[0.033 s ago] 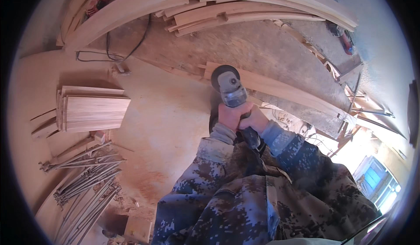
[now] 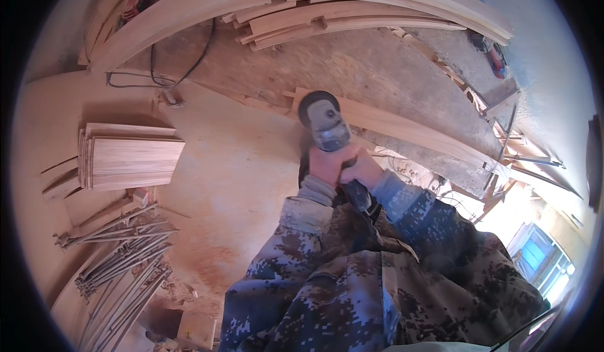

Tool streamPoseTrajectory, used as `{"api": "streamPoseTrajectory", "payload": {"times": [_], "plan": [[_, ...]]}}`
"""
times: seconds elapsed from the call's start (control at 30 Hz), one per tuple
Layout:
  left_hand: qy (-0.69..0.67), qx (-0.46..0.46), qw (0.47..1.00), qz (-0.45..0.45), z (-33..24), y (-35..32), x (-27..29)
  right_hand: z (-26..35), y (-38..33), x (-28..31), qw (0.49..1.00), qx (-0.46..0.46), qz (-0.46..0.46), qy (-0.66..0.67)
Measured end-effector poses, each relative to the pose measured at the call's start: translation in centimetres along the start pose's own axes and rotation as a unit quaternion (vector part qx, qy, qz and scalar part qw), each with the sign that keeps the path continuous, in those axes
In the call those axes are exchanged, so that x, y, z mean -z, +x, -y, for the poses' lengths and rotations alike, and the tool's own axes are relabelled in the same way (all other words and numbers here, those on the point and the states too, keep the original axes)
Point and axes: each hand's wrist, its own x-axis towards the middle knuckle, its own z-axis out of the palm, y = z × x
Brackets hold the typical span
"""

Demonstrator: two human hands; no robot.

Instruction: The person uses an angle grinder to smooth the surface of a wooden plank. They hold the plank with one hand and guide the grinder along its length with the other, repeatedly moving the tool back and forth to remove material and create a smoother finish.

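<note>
A grey angle grinder [image 2: 325, 124] with a dark round disc sits in the middle of the view. Both hands grip its body from below. My left hand [image 2: 326, 164] wraps the body just behind the head, and my right hand [image 2: 363, 171] closes on it beside the left, over the dark rear handle. The disc rests at the near end of a long curved wooden board [image 2: 418, 133] that runs off to the right. My camouflage sleeves fill the lower middle.
A stack of thin wooden panels [image 2: 131, 158] lies at the left, with a bundle of thin curved strips [image 2: 119, 261] below it. Several long curved boards [image 2: 352, 9] are piled at the top. A black cable [image 2: 155, 62] loops across the dusty work surface [image 2: 239, 182]. A red tool [image 2: 495, 55] lies at the top right.
</note>
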Motion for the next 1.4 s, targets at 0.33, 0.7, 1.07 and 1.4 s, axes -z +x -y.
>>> {"api": "streamPoseTrajectory", "payload": {"times": [0.33, 0.7, 1.07, 1.4], "plan": [[0.037, -0.005, 0.999, 0.031, 1.0, -0.1, -2.3, -1.8, -1.3, 2.3, 1.000, -0.013, -0.016, 0.018], [0.124, 0.030, 0.990, 0.060, 9.0, -0.3, -7.0, -5.4, -7.4, 8.9, 0.997, -0.024, -0.068, 0.001], [0.213, 0.107, 0.958, 0.159, 17.0, 1.2, -14.6, -11.0, -13.4, 16.2, 0.980, -0.016, -0.188, 0.066], [0.315, 0.127, 0.910, 0.238, 21.0, 3.2, -19.2, -12.6, -15.4, 20.7, 0.951, -0.008, -0.244, 0.187]]}}
